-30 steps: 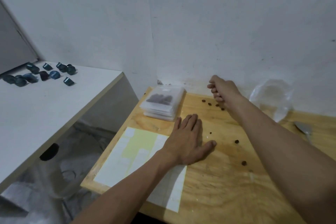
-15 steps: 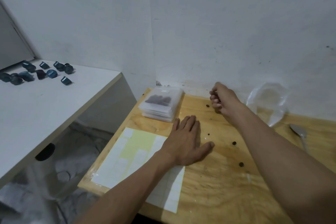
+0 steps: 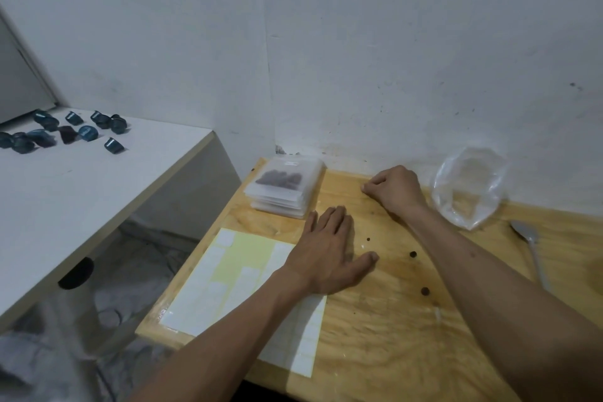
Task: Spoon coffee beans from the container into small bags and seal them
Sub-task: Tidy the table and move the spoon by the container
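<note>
My right hand [image 3: 396, 191] is curled into a fist at the back of the wooden table [image 3: 375, 346], fingertips pinched down against the wood; its inside is hidden. My left hand [image 3: 328, 254] lies flat and open, palm down, on the table and the edge of a label sheet [image 3: 241, 284]. A few loose coffee beans [image 3: 413, 253] lie between my arms. A stack of small clear bags [image 3: 287, 192], the top one holding dark beans, sits at the back left corner. A crumpled clear plastic container [image 3: 470, 186] stands right of my fist, with a metal spoon [image 3: 528, 238] beside it.
A white wall runs close behind the table. To the left stands a higher white table [image 3: 81, 192] with several blue capsules [image 3: 65, 134]. A gap with grey cloth on the floor [image 3: 130, 271] separates the two tables.
My right fist slid a little right along the back edge. The beans that lay by its fingers no longer show. My left hand stayed flat in place.
</note>
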The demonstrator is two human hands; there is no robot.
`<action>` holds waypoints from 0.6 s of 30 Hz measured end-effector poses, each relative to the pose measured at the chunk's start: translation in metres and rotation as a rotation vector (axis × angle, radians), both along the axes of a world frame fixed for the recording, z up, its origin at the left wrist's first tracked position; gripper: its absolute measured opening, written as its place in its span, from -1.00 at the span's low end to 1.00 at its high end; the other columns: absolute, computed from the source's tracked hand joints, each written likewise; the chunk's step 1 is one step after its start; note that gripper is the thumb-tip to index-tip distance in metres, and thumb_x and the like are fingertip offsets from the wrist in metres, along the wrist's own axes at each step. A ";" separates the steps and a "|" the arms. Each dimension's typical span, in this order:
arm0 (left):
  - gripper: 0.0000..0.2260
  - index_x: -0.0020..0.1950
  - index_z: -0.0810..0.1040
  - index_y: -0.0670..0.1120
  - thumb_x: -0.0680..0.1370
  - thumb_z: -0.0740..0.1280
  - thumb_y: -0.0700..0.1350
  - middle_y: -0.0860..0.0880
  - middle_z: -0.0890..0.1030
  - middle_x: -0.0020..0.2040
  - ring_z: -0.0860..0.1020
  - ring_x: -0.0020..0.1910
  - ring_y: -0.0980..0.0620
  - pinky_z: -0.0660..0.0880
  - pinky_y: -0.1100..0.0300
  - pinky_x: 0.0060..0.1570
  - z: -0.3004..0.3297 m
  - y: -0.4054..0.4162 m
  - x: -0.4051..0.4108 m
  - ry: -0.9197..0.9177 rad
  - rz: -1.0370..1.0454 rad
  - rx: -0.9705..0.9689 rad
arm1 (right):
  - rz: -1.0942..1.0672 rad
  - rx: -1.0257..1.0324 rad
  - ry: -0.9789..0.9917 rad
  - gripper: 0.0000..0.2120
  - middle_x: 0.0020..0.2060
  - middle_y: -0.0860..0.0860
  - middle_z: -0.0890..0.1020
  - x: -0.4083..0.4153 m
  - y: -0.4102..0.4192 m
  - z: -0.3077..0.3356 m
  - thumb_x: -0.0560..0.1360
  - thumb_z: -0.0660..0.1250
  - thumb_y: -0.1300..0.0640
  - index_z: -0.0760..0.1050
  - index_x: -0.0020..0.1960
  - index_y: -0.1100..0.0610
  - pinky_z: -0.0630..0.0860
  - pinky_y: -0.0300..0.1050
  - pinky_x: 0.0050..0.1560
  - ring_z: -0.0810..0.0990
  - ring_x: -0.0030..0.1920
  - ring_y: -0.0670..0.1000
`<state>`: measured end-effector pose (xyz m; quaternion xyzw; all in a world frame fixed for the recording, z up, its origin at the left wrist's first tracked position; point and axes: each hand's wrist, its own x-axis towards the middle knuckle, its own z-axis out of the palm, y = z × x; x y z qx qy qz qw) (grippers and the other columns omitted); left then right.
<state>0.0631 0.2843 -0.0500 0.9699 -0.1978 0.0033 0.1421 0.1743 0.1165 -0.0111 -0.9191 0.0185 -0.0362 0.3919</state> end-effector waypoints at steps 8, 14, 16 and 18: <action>-0.16 0.64 0.12 -0.19 0.60 0.00 0.41 -0.15 0.06 0.68 -0.04 0.66 -0.06 -0.14 -0.15 0.61 -0.004 0.000 0.001 -0.002 -0.005 -0.005 | -0.314 0.923 0.267 -0.81 -0.35 0.03 0.52 0.002 -0.025 0.027 0.51 0.21 0.17 0.56 -0.17 0.22 0.24 -0.24 -0.54 0.33 -0.50 -0.07; -0.06 0.65 0.11 -0.19 0.50 -0.11 0.47 -0.14 0.06 0.68 -0.02 0.66 -0.05 -0.14 -0.14 0.61 -0.004 0.000 0.003 0.006 0.011 0.007 | -0.086 0.165 -0.030 -0.78 -0.26 -0.10 0.69 -0.009 -0.027 0.005 0.46 0.53 -0.06 0.74 -0.19 0.09 0.50 -0.21 -0.13 0.64 -0.18 -0.14; -0.09 0.64 0.12 -0.19 0.53 -0.08 0.46 -0.14 0.07 0.68 -0.02 0.66 -0.05 -0.13 -0.14 0.61 -0.005 0.000 0.003 0.004 0.011 -0.002 | -0.040 -0.040 -0.048 -0.83 -0.29 -0.11 0.67 -0.010 -0.023 -0.001 0.45 0.55 -0.01 0.75 -0.16 0.09 0.51 -0.19 -0.14 0.65 -0.19 -0.10; -0.13 0.64 0.14 -0.18 0.57 -0.01 0.44 -0.14 0.08 0.68 -0.02 0.66 -0.05 -0.13 -0.14 0.61 -0.006 0.000 0.003 -0.004 0.013 -0.010 | -0.041 -0.132 -0.058 -0.82 -0.27 -0.04 0.69 -0.010 -0.020 -0.003 0.47 0.53 0.02 0.75 -0.15 0.14 0.51 -0.16 -0.13 0.62 -0.21 -0.05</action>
